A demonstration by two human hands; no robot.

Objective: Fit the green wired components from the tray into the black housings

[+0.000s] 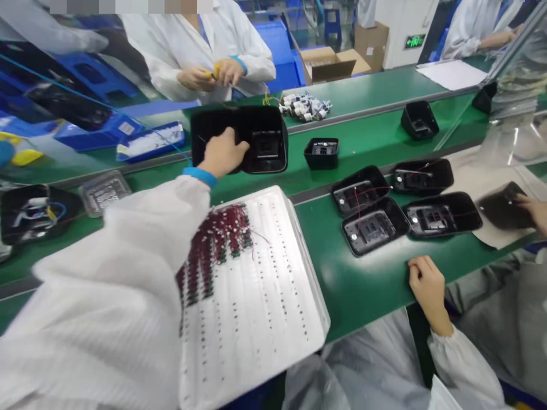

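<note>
My left hand (224,152) reaches forward, blue band at the wrist, its fingers closed over the wall of a black plastic housing (271,122). The fingertips are partly hidden inside it. Below that arm lies a white foam tray (265,285) with rows of small holes. Bunched red wires with small white connectors (231,228) fill its upper left, partly covered by my sleeve. My right hand (427,290) rests at the table's front edge, fingers loosely curled, with nothing visible in them. Beyond it sit several open black housings (374,228) with thin red wires.
A smaller black housing (322,154) and another (419,121) stand on the green bench. White connectors (305,107) are heaped behind. Across the bench a co-worker's hands (213,74) hold something yellow. At right another person's hand (534,210) touches a dark housing (504,208).
</note>
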